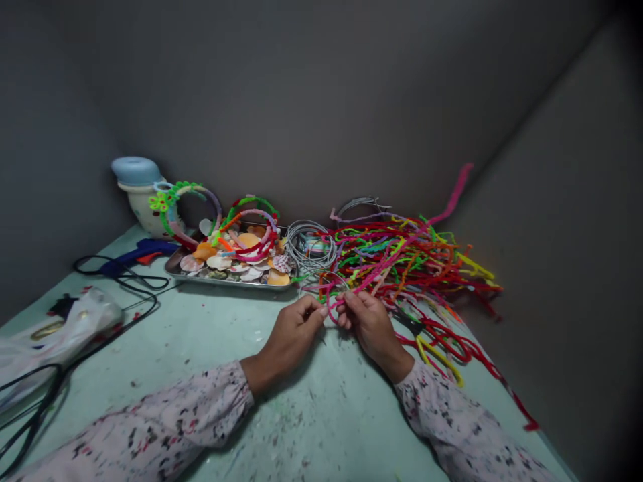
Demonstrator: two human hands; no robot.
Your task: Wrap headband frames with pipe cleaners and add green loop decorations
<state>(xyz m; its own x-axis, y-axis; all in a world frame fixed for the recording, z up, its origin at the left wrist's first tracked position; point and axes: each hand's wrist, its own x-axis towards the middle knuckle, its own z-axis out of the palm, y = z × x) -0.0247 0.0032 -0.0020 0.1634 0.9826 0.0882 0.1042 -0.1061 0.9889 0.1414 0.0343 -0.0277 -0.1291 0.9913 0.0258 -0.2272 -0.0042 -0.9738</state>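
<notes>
Both hands are close together over the table. A bright pink pipe cleaner (455, 197) is pinched in my right hand (372, 329), its long free end slanting up to the right. Between my fingertips the same pipe cleaner makes a small loop around a thin grey wire ring (326, 273), whose upper arc shows just beyond the hands. My left hand (294, 335) is closed, thumb against forefinger, on the wire ring where the pink loop meets it. The exact contact is partly hidden by the fingers.
Behind my right hand lies a heap of coloured pipe cleaners (402, 258), with yellow-handled scissors (437, 358) beside it. Coiled wire (311, 248) adjoins a metal tray (231, 286) of shells and decorated hoops. Leftward are a blue glue gun (135, 256), a lidded cup (143, 201), black cable and a plastic bag (75, 328).
</notes>
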